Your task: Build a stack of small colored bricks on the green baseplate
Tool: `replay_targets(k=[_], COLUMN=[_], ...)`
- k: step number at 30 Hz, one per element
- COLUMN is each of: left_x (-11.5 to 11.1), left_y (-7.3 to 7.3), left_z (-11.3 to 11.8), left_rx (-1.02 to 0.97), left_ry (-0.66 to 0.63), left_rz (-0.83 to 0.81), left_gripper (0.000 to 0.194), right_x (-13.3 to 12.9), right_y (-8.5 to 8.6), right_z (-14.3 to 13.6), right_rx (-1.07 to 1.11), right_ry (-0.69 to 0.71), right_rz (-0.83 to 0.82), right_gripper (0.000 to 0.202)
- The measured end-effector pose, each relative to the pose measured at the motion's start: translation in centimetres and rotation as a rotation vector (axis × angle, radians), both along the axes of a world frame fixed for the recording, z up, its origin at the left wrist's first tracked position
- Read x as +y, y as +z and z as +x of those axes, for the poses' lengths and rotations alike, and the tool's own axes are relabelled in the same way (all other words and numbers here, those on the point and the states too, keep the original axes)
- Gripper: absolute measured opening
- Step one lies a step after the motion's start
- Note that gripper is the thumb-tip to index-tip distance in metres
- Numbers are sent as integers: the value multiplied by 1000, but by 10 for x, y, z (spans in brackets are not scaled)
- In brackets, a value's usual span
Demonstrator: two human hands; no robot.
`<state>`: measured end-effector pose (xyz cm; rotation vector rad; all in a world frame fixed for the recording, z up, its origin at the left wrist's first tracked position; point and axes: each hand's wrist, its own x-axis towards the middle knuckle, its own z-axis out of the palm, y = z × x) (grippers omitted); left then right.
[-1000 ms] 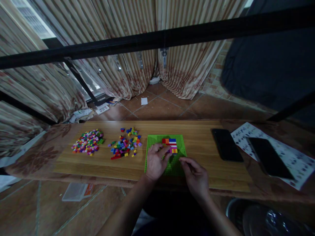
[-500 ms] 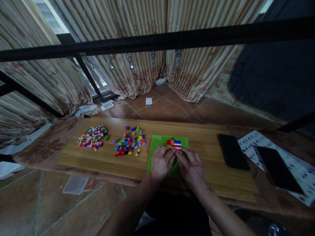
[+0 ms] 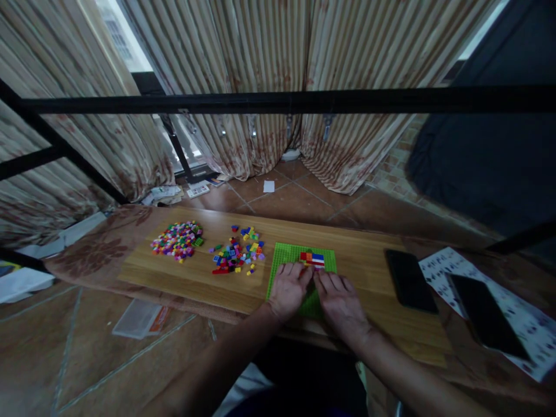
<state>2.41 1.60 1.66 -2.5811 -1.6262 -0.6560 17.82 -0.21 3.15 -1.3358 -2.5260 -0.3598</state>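
Both hands' fingers (image 3: 309,274) meet at the bricks (image 3: 313,259) on the green baseplate (image 3: 282,253). Cannot tell whether either grips one.

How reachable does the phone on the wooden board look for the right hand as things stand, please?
Probably yes: the right hand is over the green plate, and nothing seems to stand between it and the phone across the wooden board.

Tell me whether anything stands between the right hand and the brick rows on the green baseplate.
Nothing visible does. The fingertips of the right hand are at the near side of the brick rows, next to the left hand; contact is unclear. The loose bricks lie left of the green baseplate.
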Motion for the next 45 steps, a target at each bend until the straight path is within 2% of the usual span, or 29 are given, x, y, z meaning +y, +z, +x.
replay_targets(k=[3,5,9,14,18,21,25,30,33,35,40,45], left_x=[-8,-17,-40,-56,-53,-49,-43,-36,-31,-27,-21,-21], left_y=[8,9,-4,-21,-25,-28,-28,-24,-24,-25,-27,-26], left_z=[-8,-19,-55,-104,-133,-147,-158,-163,-167,-170,-173,-174], left_rx=[-136,-234,-334,-292,-277,-247,-196,-163,-151,-141,-143,-186], left_ry=[35,101,257,459,613,678,696,658,641,614,576,575], left_rz=[-20,-11,-6,8,48,29,-34,-81,-100,-109,-119,-99], left_gripper=[46,50,47,43,50,65,83,92,99,99,88,71], right_x=[-1,-5,-32,-80,-92,-83,-52,0,21,27,35,73], right_y=[-3,-5,-13,-41,-47,-38,-28,-32,-37,-41,-43,-37], right_z=[6,10,12,-9,-36,-58,-90,-129,-147,-157,-170,-169], right_rx=[51,134,370,485,493,513,521,495,476,497,588,594], right_ry=[-8,-48,-141,-21,128,182,192,129,83,95,243,69], right_rz=[3,18,33,-124,-227,-277,-305,-291,-270,-267,-323,-228], right_gripper=[49,48,40,28,30,32,30,29,31,32,31,31])
